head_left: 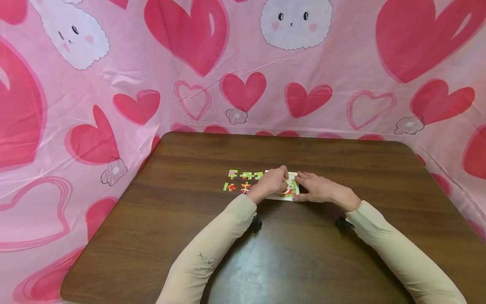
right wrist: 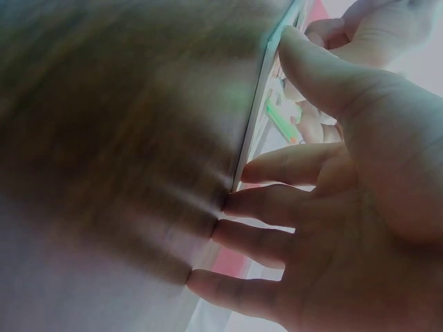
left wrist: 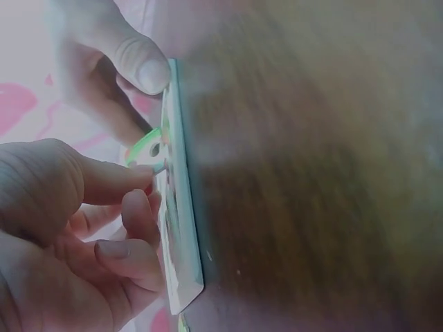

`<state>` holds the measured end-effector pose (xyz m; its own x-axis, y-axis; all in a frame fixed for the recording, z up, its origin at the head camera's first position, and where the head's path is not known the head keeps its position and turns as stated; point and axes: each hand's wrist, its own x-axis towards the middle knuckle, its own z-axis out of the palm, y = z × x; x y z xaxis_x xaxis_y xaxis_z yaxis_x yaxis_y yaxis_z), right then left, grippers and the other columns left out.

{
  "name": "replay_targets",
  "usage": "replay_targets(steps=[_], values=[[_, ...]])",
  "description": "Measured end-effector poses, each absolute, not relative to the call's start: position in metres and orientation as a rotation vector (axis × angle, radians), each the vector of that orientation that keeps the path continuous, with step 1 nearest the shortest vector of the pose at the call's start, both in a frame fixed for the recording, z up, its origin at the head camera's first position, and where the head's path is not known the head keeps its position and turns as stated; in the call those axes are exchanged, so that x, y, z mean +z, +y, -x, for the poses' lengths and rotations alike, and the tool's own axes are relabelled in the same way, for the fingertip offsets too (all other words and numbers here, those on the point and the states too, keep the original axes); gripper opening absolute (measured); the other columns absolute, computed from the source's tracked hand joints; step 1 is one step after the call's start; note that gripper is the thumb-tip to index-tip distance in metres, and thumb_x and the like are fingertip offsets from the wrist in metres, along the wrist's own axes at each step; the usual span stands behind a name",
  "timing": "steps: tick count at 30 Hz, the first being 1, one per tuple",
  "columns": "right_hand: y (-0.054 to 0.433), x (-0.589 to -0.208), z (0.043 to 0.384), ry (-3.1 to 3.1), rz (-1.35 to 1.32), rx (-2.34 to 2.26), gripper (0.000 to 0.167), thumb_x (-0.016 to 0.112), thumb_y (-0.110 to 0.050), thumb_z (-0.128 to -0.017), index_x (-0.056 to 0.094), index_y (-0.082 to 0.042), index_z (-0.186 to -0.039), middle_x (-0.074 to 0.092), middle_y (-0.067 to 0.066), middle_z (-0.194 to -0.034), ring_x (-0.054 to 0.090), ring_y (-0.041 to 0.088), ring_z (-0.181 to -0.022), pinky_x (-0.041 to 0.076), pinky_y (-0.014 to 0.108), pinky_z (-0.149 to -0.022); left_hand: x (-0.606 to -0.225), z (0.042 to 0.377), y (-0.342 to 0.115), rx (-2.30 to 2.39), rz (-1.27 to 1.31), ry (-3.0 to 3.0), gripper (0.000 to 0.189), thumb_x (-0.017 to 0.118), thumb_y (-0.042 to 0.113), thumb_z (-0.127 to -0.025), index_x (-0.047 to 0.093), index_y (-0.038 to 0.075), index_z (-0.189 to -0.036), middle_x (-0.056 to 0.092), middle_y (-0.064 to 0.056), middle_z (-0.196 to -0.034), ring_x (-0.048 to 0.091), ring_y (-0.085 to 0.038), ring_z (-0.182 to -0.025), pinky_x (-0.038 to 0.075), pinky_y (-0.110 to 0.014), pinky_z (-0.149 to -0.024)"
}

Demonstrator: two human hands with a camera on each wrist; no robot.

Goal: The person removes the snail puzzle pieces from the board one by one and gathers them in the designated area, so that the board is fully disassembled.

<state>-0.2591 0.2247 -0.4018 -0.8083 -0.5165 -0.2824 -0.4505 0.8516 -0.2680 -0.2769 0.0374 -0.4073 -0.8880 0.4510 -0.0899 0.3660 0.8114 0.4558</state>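
Note:
A white-bordered jigsaw tray [head_left: 284, 198] lies on the table with colourful pieces fitted in its right part. My left hand [head_left: 271, 182] is over the tray, pinching a green-edged puzzle piece [left wrist: 143, 146] between thumb and fingers; the piece stands tilted against the tray's inside. My right hand [head_left: 318, 188] steadies the tray's right side, fingers spread and fairly straight. Its thumb [right wrist: 304, 59] rests on the near edge, and several of its fingertips touch the tabletop. In the head view the left hand hides much of the tray's middle.
Left of the tray lie several loose puzzle pieces in two rows, among them a green one with a pink flower [head_left: 232, 173] and a red and green one [head_left: 229, 187]. The brown wooden table [head_left: 182, 236] meets a pink heart-patterned cloth [head_left: 262, 105] behind.

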Motion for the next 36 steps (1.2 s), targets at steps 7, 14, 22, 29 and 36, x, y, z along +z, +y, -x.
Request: replay_targets(steps=[7,14,22,29,36], values=[[0.225,-0.401,0.259,2.678,0.712,-0.261,0.088,0.062,-0.057,-0.089,0.035,0.001,-0.149,0.025,0.027,-0.158,0.023,0.047,-0.145,0.027,0.067,-0.109,-0.404,0.275,0.036,0.656,-0.667,2.819,0.015,0.064,0.014,-0.088,0.056,0.014,-0.1,0.06,0.0,-0.081,0.056,-0.017,-0.073,0.043,-0.027,-0.062],[0.224,-0.401,0.259,2.682,0.71,-0.259,0.087,0.063,-0.057,-0.088,0.037,0.0,-0.149,0.026,0.027,-0.157,0.024,0.048,-0.145,0.027,0.068,-0.108,-0.4,0.273,0.03,0.684,-0.669,2.827,0.013,0.062,0.012,-0.089,0.057,0.014,-0.1,0.061,0.0,-0.085,0.056,-0.018,-0.075,0.042,-0.027,-0.064],[0.223,-0.401,0.258,2.698,0.728,-0.245,0.086,0.063,-0.057,-0.087,0.04,0.001,-0.147,0.028,0.029,-0.155,0.026,0.049,-0.143,0.029,0.068,-0.107,-0.395,0.275,0.011,0.705,-0.72,2.778,0.012,0.064,0.02,-0.093,0.057,0.015,-0.101,0.062,0.0,-0.086,0.054,-0.015,-0.069,0.039,-0.024,-0.059],[0.223,-0.402,0.259,2.698,0.724,-0.242,0.086,0.064,-0.057,-0.087,0.04,0.0,-0.147,0.029,0.029,-0.156,0.026,0.048,-0.144,0.028,0.068,-0.108,-0.389,0.276,-0.015,0.726,-0.72,2.784,0.011,0.064,0.02,-0.093,0.058,0.014,-0.1,0.065,-0.003,-0.09,0.056,-0.017,-0.072,0.041,-0.025,-0.06],[0.225,-0.401,0.258,2.686,0.713,-0.247,0.087,0.064,-0.057,-0.087,0.039,0.0,-0.148,0.027,0.027,-0.157,0.024,0.048,-0.145,0.026,0.068,-0.109,-0.389,0.278,-0.036,0.741,-0.748,2.743,0.01,0.068,0.017,-0.09,0.061,0.012,-0.096,0.064,-0.003,-0.081,0.055,-0.016,-0.071,0.041,-0.025,-0.063]])
